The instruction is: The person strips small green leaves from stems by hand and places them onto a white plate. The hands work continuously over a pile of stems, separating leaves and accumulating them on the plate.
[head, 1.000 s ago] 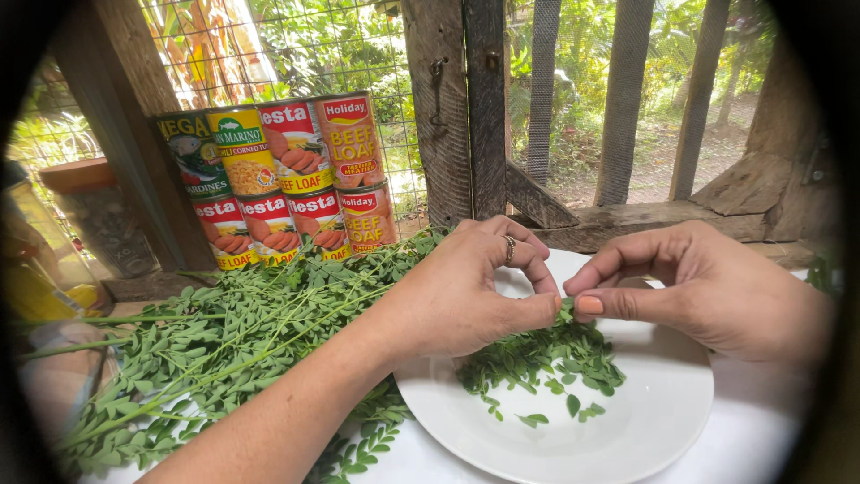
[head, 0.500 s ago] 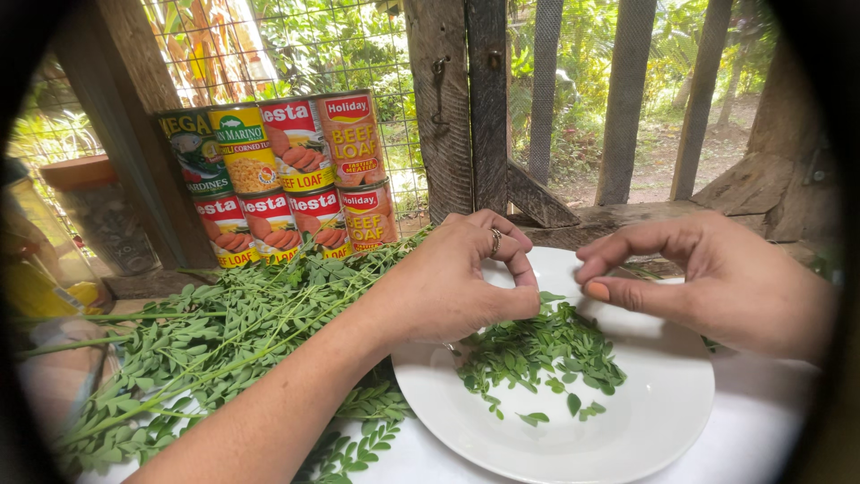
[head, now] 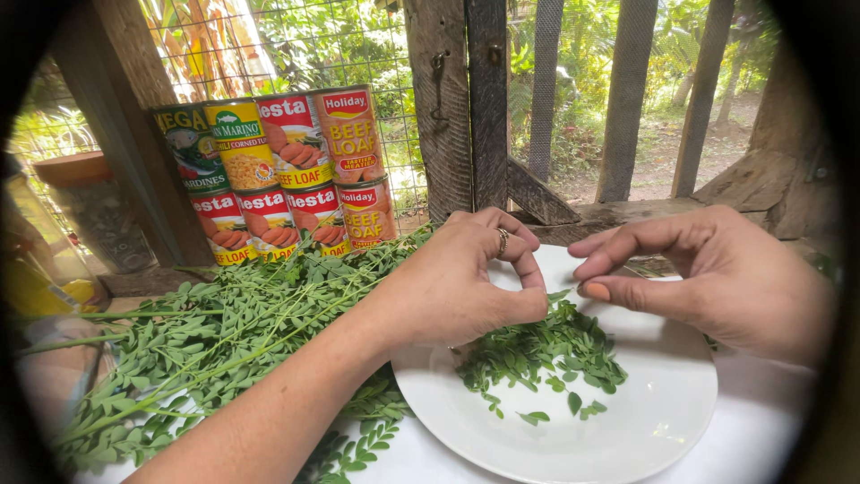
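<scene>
Under your pinching left hand (head: 457,291) the white plate (head: 645,430) looks smooth and shiny, like glazed china. The little leaves (head: 546,350) just below your fingertips are soft and matt. Behind your grip the tin cans (head: 296,175) have glossy paper labels. The wooden posts (head: 466,108) look rough and grey.

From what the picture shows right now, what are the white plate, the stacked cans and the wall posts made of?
The white plate looks like glazed ceramic, though it could be melamine: smooth, with a soft shine. The stacked cans appear to be metal wrapped in glossy printed labels. The wall posts are rough, unpainted wood, grey and cracked along the grain.
</scene>
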